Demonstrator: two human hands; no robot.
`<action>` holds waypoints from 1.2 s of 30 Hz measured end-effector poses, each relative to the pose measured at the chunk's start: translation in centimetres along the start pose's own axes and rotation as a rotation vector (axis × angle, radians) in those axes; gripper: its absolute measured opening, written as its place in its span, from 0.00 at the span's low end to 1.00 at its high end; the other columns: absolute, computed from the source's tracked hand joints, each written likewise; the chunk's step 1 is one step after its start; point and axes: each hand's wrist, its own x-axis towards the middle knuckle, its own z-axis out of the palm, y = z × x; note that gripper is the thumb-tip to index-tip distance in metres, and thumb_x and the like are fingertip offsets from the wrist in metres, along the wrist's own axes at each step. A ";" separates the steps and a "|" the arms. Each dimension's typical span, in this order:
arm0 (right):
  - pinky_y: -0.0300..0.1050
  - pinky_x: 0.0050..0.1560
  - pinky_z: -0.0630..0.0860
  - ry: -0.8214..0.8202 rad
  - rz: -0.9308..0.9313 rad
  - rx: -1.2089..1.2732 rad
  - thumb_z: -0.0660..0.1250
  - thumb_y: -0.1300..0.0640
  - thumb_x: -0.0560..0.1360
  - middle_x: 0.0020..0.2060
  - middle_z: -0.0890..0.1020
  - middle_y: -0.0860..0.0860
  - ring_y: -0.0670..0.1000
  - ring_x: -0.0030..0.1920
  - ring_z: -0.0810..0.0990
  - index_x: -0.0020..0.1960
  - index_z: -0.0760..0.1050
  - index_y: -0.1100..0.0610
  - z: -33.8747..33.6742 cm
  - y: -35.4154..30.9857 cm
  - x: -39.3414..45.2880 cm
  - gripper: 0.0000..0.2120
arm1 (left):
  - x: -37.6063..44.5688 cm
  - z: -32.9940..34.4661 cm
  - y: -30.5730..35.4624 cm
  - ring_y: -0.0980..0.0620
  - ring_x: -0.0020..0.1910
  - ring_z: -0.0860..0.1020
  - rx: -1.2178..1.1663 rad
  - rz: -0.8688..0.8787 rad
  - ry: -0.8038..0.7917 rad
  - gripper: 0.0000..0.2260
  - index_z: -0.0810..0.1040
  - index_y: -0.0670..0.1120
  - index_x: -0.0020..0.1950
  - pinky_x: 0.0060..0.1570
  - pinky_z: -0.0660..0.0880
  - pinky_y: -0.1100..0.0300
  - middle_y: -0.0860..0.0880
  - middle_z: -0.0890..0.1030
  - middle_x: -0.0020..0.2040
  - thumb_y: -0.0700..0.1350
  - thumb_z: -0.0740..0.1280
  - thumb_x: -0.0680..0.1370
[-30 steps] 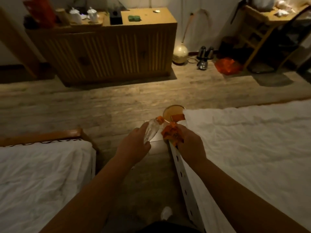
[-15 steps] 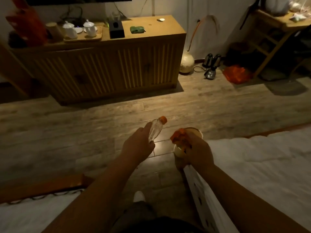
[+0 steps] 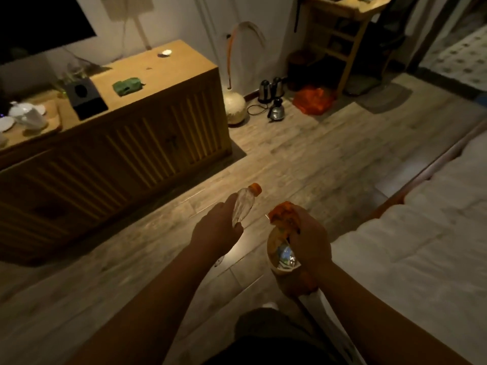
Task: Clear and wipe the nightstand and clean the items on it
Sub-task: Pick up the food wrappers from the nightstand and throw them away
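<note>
My left hand (image 3: 216,230) grips a clear plastic bottle (image 3: 243,204) with an orange cap, held tilted over the wooden floor. My right hand (image 3: 308,238) holds an orange crumpled wrapper (image 3: 282,216) together with a round paper cup (image 3: 282,262) that has shiny litter inside. A long white flat piece (image 3: 334,333) hangs down below the right hand. The nightstand itself is not in view.
A slatted wooden cabinet (image 3: 147,143) stands ahead on the left, with a black box (image 3: 84,97), a green packet (image 3: 128,86) and a tea set (image 3: 25,118) on top. Kettles (image 3: 274,101), a round vase (image 3: 235,108) and an orange bag (image 3: 313,99) sit by the wall. A white bed (image 3: 427,233) lies to the right.
The view has swung right and forward, away from the gap between the two beds toward the cabinet. Both hands keep their loads and have risen slightly.
</note>
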 end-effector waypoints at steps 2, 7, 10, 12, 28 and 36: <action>0.46 0.60 0.73 -0.018 0.079 -0.022 0.67 0.59 0.76 0.59 0.80 0.49 0.50 0.59 0.78 0.69 0.70 0.49 1.0 1.5 2.5 0.23 | 2.8 0.5 0.1 0.54 0.43 0.71 -0.012 0.007 -0.058 0.35 0.52 0.61 0.73 0.34 0.70 0.61 0.49 0.77 0.57 0.53 0.69 0.72; 0.43 0.59 0.71 0.004 0.283 0.035 0.69 0.57 0.76 0.61 0.78 0.47 0.49 0.60 0.76 0.69 0.69 0.47 2.0 3.9 7.4 0.23 | 9.0 2.5 1.1 0.49 0.53 0.76 -0.056 0.171 -0.242 0.36 0.54 0.58 0.75 0.45 0.73 0.59 0.47 0.75 0.63 0.52 0.70 0.73; 0.32 0.52 0.68 0.109 0.406 0.103 0.70 0.55 0.75 0.56 0.78 0.44 0.44 0.55 0.74 0.67 0.71 0.48 2.4 5.5 8.8 0.21 | 12.6 4.9 2.0 0.47 0.54 0.77 -0.082 0.199 -0.392 0.36 0.55 0.55 0.76 0.47 0.75 0.56 0.46 0.74 0.62 0.51 0.71 0.74; 0.28 0.50 0.65 0.168 0.475 0.095 0.69 0.56 0.76 0.57 0.77 0.45 0.43 0.55 0.73 0.68 0.70 0.49 3.1 6.6 9.0 0.22 | 13.8 6.4 2.7 0.50 0.46 0.79 -0.159 0.175 -0.463 0.33 0.59 0.54 0.75 0.39 0.76 0.60 0.48 0.76 0.57 0.49 0.71 0.74; 0.29 0.40 0.68 0.507 1.003 0.330 0.65 0.48 0.76 0.47 0.77 0.38 0.39 0.47 0.76 0.57 0.70 0.35 18.8 23.2 13.0 0.12 | 23.9 32.0 -0.7 0.60 0.42 0.76 -0.275 0.139 -0.977 0.17 0.67 0.58 0.54 0.34 0.68 0.68 0.55 0.77 0.48 0.51 0.72 0.72; 0.49 0.58 0.74 0.516 1.279 0.456 0.62 0.51 0.79 0.60 0.78 0.52 0.56 0.60 0.76 0.69 0.69 0.52 29.9 35.2 15.1 0.19 | 25.7 47.9 -6.9 0.48 0.56 0.78 -0.229 0.121 -1.091 0.22 0.72 0.47 0.66 0.55 0.73 0.56 0.47 0.79 0.58 0.55 0.69 0.76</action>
